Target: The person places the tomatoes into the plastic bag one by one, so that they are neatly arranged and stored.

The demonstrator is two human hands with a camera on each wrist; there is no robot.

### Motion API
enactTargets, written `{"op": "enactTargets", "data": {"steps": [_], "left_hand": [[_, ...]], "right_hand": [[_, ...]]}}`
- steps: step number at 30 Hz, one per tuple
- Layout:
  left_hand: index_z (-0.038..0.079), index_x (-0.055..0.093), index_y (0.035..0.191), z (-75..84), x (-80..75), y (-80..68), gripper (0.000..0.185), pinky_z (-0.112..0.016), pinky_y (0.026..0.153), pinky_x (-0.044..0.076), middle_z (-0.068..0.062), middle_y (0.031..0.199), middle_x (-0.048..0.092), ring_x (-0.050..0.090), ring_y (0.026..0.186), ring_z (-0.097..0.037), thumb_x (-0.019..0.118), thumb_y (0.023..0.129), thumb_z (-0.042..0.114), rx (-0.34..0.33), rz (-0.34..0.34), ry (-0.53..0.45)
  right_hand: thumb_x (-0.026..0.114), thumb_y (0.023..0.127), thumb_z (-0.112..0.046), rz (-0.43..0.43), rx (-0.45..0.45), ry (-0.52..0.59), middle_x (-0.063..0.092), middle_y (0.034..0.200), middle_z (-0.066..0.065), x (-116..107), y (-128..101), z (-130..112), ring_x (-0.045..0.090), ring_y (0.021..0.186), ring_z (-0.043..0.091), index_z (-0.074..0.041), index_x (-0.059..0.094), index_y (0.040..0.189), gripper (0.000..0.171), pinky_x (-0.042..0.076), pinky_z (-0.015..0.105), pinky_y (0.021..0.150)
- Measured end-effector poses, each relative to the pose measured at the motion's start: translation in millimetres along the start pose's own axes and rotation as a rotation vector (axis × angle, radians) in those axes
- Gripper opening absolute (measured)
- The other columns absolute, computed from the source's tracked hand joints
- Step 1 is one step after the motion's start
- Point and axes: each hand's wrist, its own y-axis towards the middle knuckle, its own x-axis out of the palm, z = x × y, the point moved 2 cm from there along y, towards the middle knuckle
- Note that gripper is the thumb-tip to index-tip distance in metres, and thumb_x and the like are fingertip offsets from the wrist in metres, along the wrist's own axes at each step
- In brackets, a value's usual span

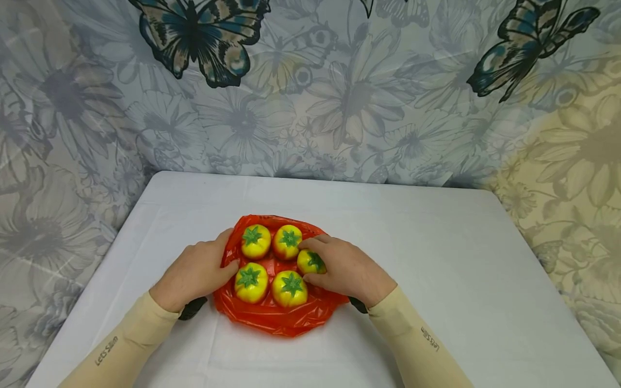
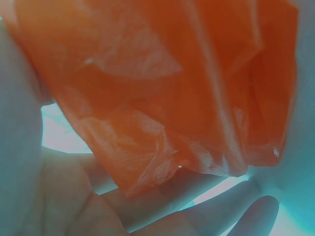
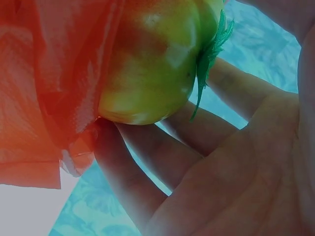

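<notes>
A crumpled red plastic bag (image 1: 271, 319) lies spread on a white table (image 1: 451, 258), with several yellow-red tomatoes on it. My right hand (image 1: 324, 260) curls around the rightmost tomato (image 1: 310, 262). In the right wrist view that tomato (image 3: 152, 64) sits against my fingers (image 3: 133, 177), with its green calyx toward the palm and the bag (image 3: 44, 73) beside it. My left hand (image 1: 220, 258) holds the bag's left edge, with the thumb lying on the plastic. The bag (image 2: 162, 88) fills the left wrist view, draped over my fingers (image 2: 197, 216).
The other tomatoes lie in two rows: two at the back (image 1: 255, 241) (image 1: 288, 242) and two in front (image 1: 250, 282) (image 1: 289, 288). A floral cloth with butterflies (image 1: 339, 91) hangs behind and beside the table. The table's far edge runs along it.
</notes>
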Motion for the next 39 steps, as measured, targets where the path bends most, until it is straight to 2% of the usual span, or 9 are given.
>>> {"op": "enactTargets", "data": {"steps": [8, 14, 22, 28, 31, 35, 37, 39], "left_hand": [[-0.003, 0.04, 0.161, 0.0, -1.7, -0.6, 0.074, -0.044, 0.072, 0.064, -0.017, 0.106, 0.08, 0.07, 0.07, -0.018, 0.068, 0.1, 0.028, 0.004, -0.001, 0.006], [-0.002, 0.04, 0.162, 0.6, -1.6, -1.4, 0.074, -0.045, 0.074, 0.065, -0.019, 0.113, 0.079, 0.071, 0.073, -0.019, 0.068, 0.1, 0.028, 0.004, 0.002, 0.0], [-0.001, 0.04, 0.162, -0.3, -1.5, -2.4, 0.074, -0.044, 0.073, 0.065, -0.018, 0.114, 0.079, 0.071, 0.073, -0.018, 0.069, 0.1, 0.028, -0.008, -0.008, -0.013], [0.0, 0.039, 0.163, -3.0, -1.8, -1.1, 0.075, -0.046, 0.075, 0.064, -0.017, 0.112, 0.08, 0.072, 0.075, -0.019, 0.068, 0.101, 0.031, -0.01, -0.005, -0.019], [0.003, 0.037, 0.165, -7.3, -1.8, 0.4, 0.077, -0.042, 0.071, 0.062, -0.017, 0.115, 0.079, 0.071, 0.077, -0.019, 0.068, 0.103, 0.038, -0.026, -0.028, -0.047], [0.001, 0.03, 0.168, -14.1, -2.0, -0.6, 0.093, -0.05, 0.085, 0.062, -0.025, 0.136, 0.071, 0.075, 0.101, -0.033, 0.061, 0.104, 0.061, -0.082, -0.059, -0.071], [-0.001, 0.027, 0.169, -16.3, -3.9, -3.8, 0.103, -0.059, 0.098, 0.059, -0.029, 0.147, 0.064, 0.071, 0.121, -0.042, 0.054, 0.102, 0.073, -0.106, -0.057, -0.074], [-0.002, 0.025, 0.169, -18.0, -7.4, -8.6, 0.108, -0.066, 0.106, 0.053, -0.031, 0.154, 0.057, 0.063, 0.135, -0.048, 0.048, 0.101, 0.078, -0.122, -0.036, -0.077]], "right_hand": [[0.085, 0.092, -0.041, -0.002, 0.001, -0.018, 0.066, 0.146, -0.001, 1, 1, -1, 0.064, 0.129, 0.019, -0.025, 0.063, 0.151, 0.064, 0.057, 0.046, 0.109], [0.084, 0.093, -0.046, 0.011, -0.019, -0.044, 0.067, 0.145, 0.0, 1, 2, 0, 0.065, 0.129, 0.019, -0.023, 0.062, 0.152, 0.067, 0.056, 0.045, 0.111], [0.083, 0.093, -0.049, 0.013, -0.013, -0.033, 0.066, 0.146, 0.001, 3, 3, 1, 0.065, 0.128, 0.02, -0.024, 0.062, 0.151, 0.067, 0.056, 0.045, 0.112], [0.082, 0.093, -0.051, 0.023, 0.003, -0.016, 0.065, 0.148, 0.001, -4, 2, 4, 0.064, 0.133, 0.021, -0.026, 0.062, 0.151, 0.067, 0.055, 0.048, 0.113], [0.082, 0.093, -0.052, 0.046, 0.014, 0.015, 0.065, 0.147, 0.0, -11, -1, 8, 0.064, 0.134, 0.021, -0.026, 0.062, 0.151, 0.067, 0.055, 0.048, 0.113], [0.08, 0.094, -0.053, 0.097, 0.009, 0.031, 0.064, 0.149, 0.0, -19, -13, 23, 0.062, 0.139, 0.024, -0.023, 0.059, 0.153, 0.069, 0.053, 0.051, 0.114], [0.079, 0.095, -0.055, 0.126, 0.017, 0.019, 0.062, 0.153, 0.002, -22, -21, 35, 0.059, 0.143, 0.028, -0.022, 0.058, 0.155, 0.072, 0.052, 0.054, 0.116], [0.078, 0.094, -0.059, 0.151, 0.042, 0.001, 0.06, 0.155, 0.004, -25, -29, 49, 0.058, 0.145, 0.031, -0.021, 0.056, 0.157, 0.076, 0.051, 0.057, 0.115]]}}
